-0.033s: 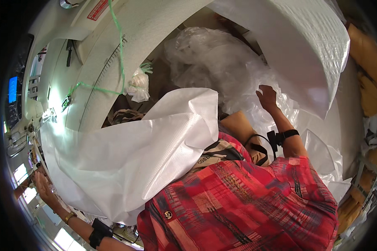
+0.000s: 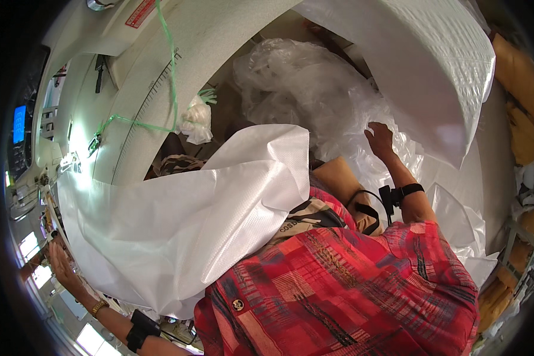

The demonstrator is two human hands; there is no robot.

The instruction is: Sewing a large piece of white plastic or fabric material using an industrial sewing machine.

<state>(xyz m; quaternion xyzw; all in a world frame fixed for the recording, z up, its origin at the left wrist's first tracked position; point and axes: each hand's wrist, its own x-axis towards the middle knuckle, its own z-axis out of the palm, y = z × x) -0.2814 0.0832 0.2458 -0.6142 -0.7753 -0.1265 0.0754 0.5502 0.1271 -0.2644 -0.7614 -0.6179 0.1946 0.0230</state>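
Observation:
A white woven plastic sheet [image 2: 178,219] lies in folds across my lap and the machine table's edge. My left hand [image 2: 65,272] is at the far left by the sheet's outer edge, its fingers stretched out and nothing seen in them. To the right, my right hand [image 2: 380,141] hangs over crumpled clear plastic film [image 2: 314,83], with its fingers bent. Whether those fingers grip any of the film is hidden. A second white woven sheet [image 2: 433,77] stands up beyond my right hand.
A pale sewing machine table [image 2: 133,118] with a printed scale curves along the left. Green string [image 2: 173,71] hangs over it near a small knotted white bundle [image 2: 196,120]. A blue-lit display [image 2: 19,124] is at far left. Brown wrapped material [image 2: 519,95] lines the right.

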